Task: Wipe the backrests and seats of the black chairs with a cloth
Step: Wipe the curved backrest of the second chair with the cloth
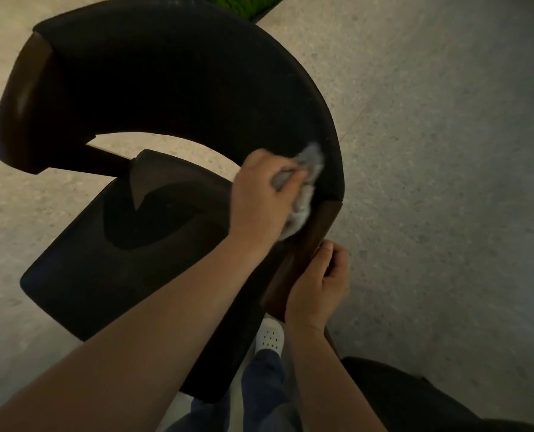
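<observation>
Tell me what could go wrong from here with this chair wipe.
1. The cloth is bunched in the left hand, so only a small patch meets the backrest; streaks or missed strips seem likely.
2. The right hand grips the wooden arm end right beside the cloth; a long stroke could run into it.
3. The white shoe sits close beneath the seat; a hard push might slide the seat against it.
</observation>
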Demonstrator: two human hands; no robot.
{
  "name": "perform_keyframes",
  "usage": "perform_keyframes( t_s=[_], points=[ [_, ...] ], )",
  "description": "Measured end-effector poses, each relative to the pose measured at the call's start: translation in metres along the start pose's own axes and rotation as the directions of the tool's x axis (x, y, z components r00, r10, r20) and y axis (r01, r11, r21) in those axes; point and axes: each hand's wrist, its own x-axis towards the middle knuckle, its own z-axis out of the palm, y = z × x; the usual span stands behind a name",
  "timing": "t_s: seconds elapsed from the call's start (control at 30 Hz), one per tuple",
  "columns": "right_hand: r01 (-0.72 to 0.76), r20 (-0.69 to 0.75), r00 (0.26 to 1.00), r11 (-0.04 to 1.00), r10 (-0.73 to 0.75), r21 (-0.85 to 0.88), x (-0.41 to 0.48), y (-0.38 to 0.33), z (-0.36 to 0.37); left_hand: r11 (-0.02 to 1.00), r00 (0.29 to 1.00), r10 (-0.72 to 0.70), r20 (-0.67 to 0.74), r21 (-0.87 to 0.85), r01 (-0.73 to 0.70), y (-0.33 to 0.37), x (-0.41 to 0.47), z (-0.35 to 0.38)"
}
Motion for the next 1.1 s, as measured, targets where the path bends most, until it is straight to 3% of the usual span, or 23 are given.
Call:
perform_keyframes(
  t_s=[0.07,0.13,0.23,0.4,0.53,0.6,0.7,0.83,0.9,1.0,1.1],
  points=[
    [0.015,-0.007,1.000,1.000,-0.015,-0.014,0.000,0.001,0.000,0.980,0.980,-0.200,-0.018,0.014,0.200,-0.020,-0.013,-0.016],
    [0.023,-0.027,0.999,0.999,-0.023,-0.024,0.001,0.001,0.001,0.960,0.962,-0.274,0.007,-0.055,0.274,-0.030,-0.022,-0.028],
    [0.012,-0.030,0.999,1.000,-0.013,-0.027,0.000,-0.001,0.001,0.973,0.977,-0.212,-0.028,-0.100,0.208,-0.020,-0.017,-0.027],
    [-0.017,-0.044,0.999,1.000,0.016,-0.026,0.000,-0.004,0.002,0.970,0.998,0.041,-0.038,-0.237,-0.049,0.028,0.002,0.004],
    [-0.007,-0.055,0.998,0.999,0.004,-0.038,0.000,-0.004,0.002,0.982,0.983,0.148,0.108,-0.134,-0.133,0.023,0.013,0.024],
    [-0.001,-0.053,0.999,0.999,-0.001,-0.048,0.001,-0.002,0.002,0.983,0.979,0.173,0.110,-0.090,-0.163,0.020,0.016,0.023],
    [0.011,-0.046,0.999,0.999,-0.013,-0.044,0.000,0.000,0.002,0.985,0.986,0.162,0.031,-0.071,-0.159,0.017,0.016,0.015],
    [0.034,-0.042,0.999,0.998,-0.035,-0.044,0.000,0.003,0.002,0.998,0.998,-0.058,-0.021,-0.035,0.058,-0.007,0.003,0.004],
    [0.038,-0.042,0.998,0.998,-0.040,-0.046,0.001,0.004,0.003,0.995,0.995,-0.096,-0.027,-0.024,0.096,-0.014,-0.004,0.001],
    [0.044,-0.051,0.998,0.998,-0.046,-0.044,0.001,0.003,0.003,0.995,0.997,-0.021,-0.079,-0.100,0.013,-0.005,0.001,0.003],
    [0.042,-0.054,0.998,0.998,-0.045,-0.041,0.001,0.001,0.003,0.988,0.999,0.039,-0.039,-0.151,-0.044,0.008,0.008,0.014]
  ],
)
